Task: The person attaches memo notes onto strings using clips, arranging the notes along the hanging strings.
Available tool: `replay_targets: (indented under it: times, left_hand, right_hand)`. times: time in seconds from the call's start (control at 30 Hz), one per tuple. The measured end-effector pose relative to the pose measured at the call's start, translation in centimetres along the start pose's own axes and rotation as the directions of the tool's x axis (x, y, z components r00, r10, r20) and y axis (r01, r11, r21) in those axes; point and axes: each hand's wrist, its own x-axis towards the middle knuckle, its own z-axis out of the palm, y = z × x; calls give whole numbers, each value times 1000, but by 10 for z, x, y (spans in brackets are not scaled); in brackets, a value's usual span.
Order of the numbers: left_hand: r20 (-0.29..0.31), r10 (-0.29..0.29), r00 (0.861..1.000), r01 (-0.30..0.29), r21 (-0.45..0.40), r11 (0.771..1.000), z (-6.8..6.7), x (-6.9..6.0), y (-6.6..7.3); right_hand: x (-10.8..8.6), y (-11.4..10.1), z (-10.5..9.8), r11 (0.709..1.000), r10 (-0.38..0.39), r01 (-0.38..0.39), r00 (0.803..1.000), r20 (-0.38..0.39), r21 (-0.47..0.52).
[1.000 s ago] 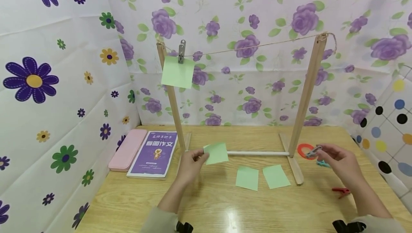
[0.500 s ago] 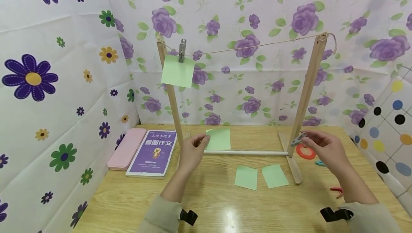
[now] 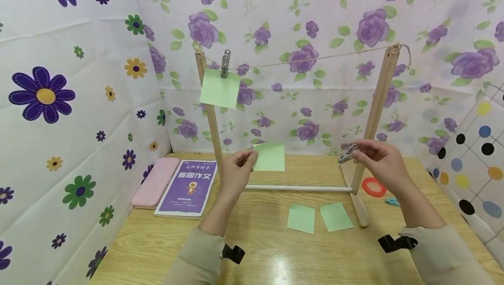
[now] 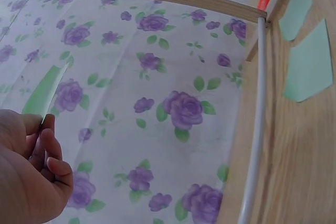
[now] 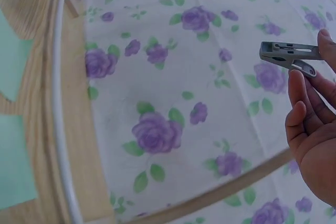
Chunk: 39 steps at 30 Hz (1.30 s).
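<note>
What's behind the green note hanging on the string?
Behind the note, the left post shows above and below it, with flowered cloth farther back. Whatever the note itself covers, including that stretch of post, cannot be seen.

Rose-print cloth (image 3: 330,110) at bk, daisy-print cloth (image 3: 75,140) L, dotted cloth (image 3: 474,162) R, wood-grain tbl (image 3: 315,256) w/ glare (image 3: 280,271).

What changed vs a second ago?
In the head view, the left hand and the green note it pinches moved up; the right hand moved up and left, carrying the gray clip. Nothing newly grasped or released. Unchanged: the hanging note, its clip on the string, two loose notes, the purple book.
</note>
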Motion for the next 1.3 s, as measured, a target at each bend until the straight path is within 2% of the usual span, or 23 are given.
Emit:
replay_targets:
  times: [0.2,0.4,0.53,0.6,0.77,0.93,1.1,1.3]
  left_hand:
    - [-17,35,999,-35,-39,999,6,9,15]
    - [-55,9,998,-15,-96,995,12,17,34]
    - [-75,38,996,-46,-114,992,13,21,46]
    - [-82,64,995,-74,-123,990,13,23,51]
    - [-95,87,992,-98,-126,987,13,25,65]
    - [-93,123,988,-133,-122,984,13,29,78]
    - [-110,147,983,-163,-155,974,15,35,82]
    - [-122,124,985,-150,-235,960,17,38,77]
  right_hand:
    - [26,-29,9,997,-72,72,997,-11,14]
    - [54,-62,19,985,-173,174,984,-44,17]
    - [73,-85,26,968,-252,251,966,-57,-29]
    - [82,-96,28,952,-305,304,951,-53,-35]
    - [100,-117,33,910,-411,413,910,-50,34]
    - [112,-136,36,891,-454,455,889,-59,7]
    - [124,-152,38,878,-479,478,876,-54,-42]
    - [135,-165,46,865,-501,501,863,-60,-26]
